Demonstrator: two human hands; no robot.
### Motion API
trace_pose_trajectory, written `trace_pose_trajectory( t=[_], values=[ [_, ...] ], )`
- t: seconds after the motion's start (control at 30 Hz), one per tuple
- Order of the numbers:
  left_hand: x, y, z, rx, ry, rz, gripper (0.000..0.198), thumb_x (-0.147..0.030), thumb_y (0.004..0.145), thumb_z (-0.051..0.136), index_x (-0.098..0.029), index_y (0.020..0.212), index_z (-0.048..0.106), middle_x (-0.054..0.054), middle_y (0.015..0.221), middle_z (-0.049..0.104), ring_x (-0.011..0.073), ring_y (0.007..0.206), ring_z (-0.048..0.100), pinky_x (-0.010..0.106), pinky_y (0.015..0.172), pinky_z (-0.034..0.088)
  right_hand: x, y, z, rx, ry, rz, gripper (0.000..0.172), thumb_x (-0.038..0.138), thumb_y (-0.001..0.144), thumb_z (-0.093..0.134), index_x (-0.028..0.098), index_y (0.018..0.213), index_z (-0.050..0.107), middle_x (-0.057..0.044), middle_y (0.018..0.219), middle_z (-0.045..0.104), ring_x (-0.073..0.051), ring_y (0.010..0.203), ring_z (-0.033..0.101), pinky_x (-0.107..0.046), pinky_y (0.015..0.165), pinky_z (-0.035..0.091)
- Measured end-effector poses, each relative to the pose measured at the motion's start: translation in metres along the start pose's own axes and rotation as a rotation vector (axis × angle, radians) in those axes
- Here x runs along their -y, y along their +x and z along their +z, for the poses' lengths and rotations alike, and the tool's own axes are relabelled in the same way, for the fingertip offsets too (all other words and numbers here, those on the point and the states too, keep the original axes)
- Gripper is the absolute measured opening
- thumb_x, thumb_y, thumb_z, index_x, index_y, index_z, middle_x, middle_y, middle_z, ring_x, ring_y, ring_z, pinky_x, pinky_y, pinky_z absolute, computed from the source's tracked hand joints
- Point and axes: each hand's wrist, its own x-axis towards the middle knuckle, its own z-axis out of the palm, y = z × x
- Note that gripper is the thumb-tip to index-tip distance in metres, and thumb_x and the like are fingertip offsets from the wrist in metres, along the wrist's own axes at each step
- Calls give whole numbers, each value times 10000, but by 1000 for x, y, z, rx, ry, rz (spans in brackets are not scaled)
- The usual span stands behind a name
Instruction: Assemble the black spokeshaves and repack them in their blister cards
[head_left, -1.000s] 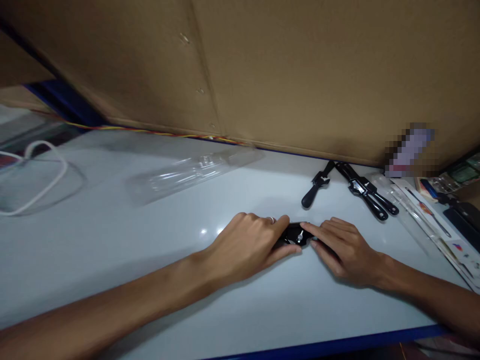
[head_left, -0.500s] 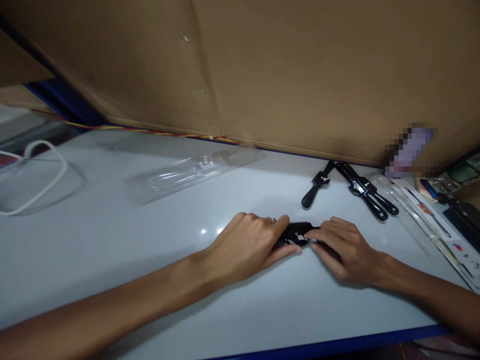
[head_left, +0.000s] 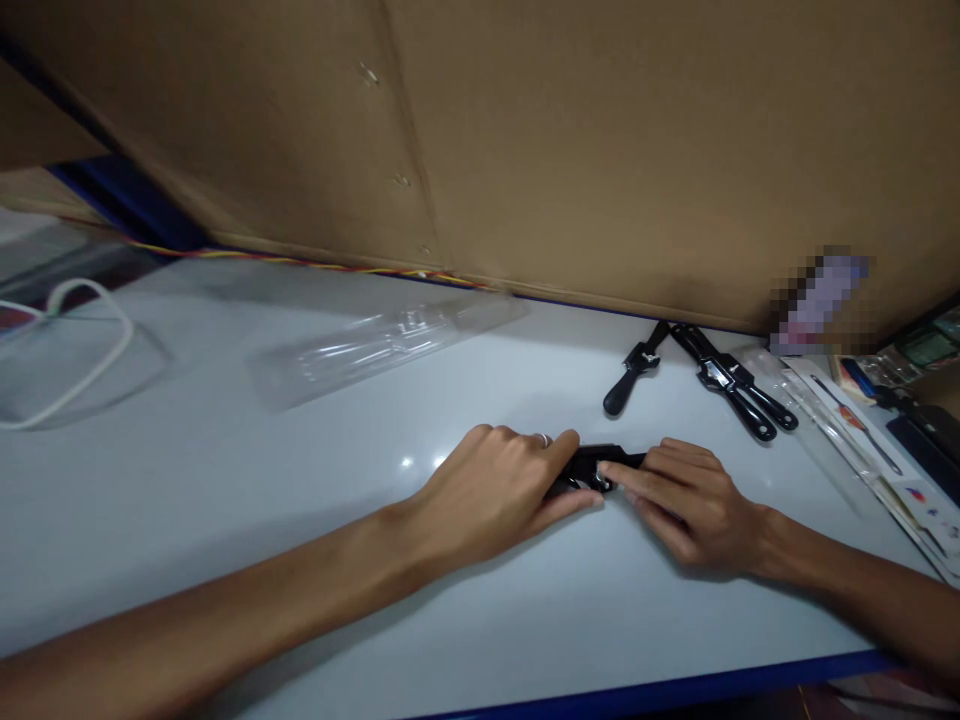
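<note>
Fingers of the left hand [head_left: 495, 490] and right hand [head_left: 694, 495] curl closed on a small black tool [head_left: 600, 465] lying flat on the white table [head_left: 225, 480] — it looks rigid, light, smooth-coated — best pinched by its two ends.

My one view: head camera, looking forward and down across white table [head_left: 225, 520], close over hands [head_left: 495, 490] at 6 o'clock; cardboard wall [head_left: 600, 150] at 12.
</note>
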Motion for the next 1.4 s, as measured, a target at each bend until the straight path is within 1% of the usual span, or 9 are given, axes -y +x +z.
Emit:
trace_pose_trajectory(
  t=[0.1, 0.4, 0.53, 0.67, 0.8, 1.1, 1.17, 1.27, 1.4],
  values=[
    [0, 1, 0, 7, 4, -3, 579, -683, 1004, 371, -173, 929, 634, 59, 652, 709, 216, 512, 629, 315, 486, 182, -1, 0, 0, -66, 38, 22, 235, 76, 957, 529, 85, 1114, 704, -58, 758, 639, -150, 658, 546, -288, 594, 458],
    [-1, 1, 1, 9, 2, -7, 555, -656, 1011, 375, -171, 937, 635, 70, 657, 709, 219, 502, 614, 325, 479, 216, 0, 1, 0, -33, -10, 4, 255, 80, 947, 516, 114, 1110, 709, -28, 704, 626, -145, 609, 527, -300, 568, 431],
    [-1, 0, 0, -8, 0, -3, 557, -655, 1008, 376, -170, 927, 637, 70, 654, 703, 230, 501, 614, 334, 473, 235, 2, 2, 1, -92, -8, 76, 230, 64, 907, 500, 137, 946, 715, -19, 664, 619, -142, 586, 515, -295, 555, 428],
    [0, -1, 0, -39, -6, 6, 551, -652, 1010, 372, -174, 910, 628, 62, 635, 689, 214, 492, 606, 325, 475, 234, 2, 3, 3, -74, -15, 79, 226, 75, 872, 487, 144, 824, 697, -15, 640, 603, -141, 564, 496, -309, 540, 388],
    [0, -1, 1, -57, -35, 5, 543, -654, 1008, 366, -186, 882, 610, 56, 618, 676, 204, 485, 595, 325, 478, 224, 2, 1, 4, -41, -70, 96, 228, 91, 916, 491, 139, 876, 711, -10, 660, 617, -139, 583, 511, -310, 572, 391],
    [-1, 0, -3, 3, -13, -5, 552, -660, 1010, 378, -174, 916, 622, 64, 649, 702, 226, 516, 622, 311, 480, 228, 2, 1, 4, -27, -39, 100, 204, 85, 927, 487, 141, 893, 679, -19, 695, 643, -140, 596, 521, -308, 601, 382],
    [-1, 0, -2, 3, -15, -1, 537, -653, 1008, 396, -174, 926, 624, 63, 658, 709, 223, 515, 623, 309, 480, 227, 1, 1, 3, -23, -17, 95, 218, 84, 934, 486, 123, 1014, 685, -13, 710, 651, -136, 597, 529, -304, 604, 383],
    [-1, 0, -1, -11, -28, 4, 522, -640, 1011, 403, -173, 941, 625, 62, 672, 717, 215, 510, 621, 304, 480, 224, 1, 0, 2, 37, -72, 83, 351, 85, 956, 471, 130, 1258, 643, 8, 708, 633, -136, 602, 532, -301, 617, 368],
    [0, 0, 0, -27, -38, 4, 522, -639, 1011, 400, -175, 912, 616, 59, 652, 704, 204, 498, 610, 302, 477, 231, 2, -1, 1, 110, -125, 76, 362, 102, 972, 466, 152, 1281, 647, 1, 731, 634, -142, 625, 540, -308, 638, 353]
  ],
)
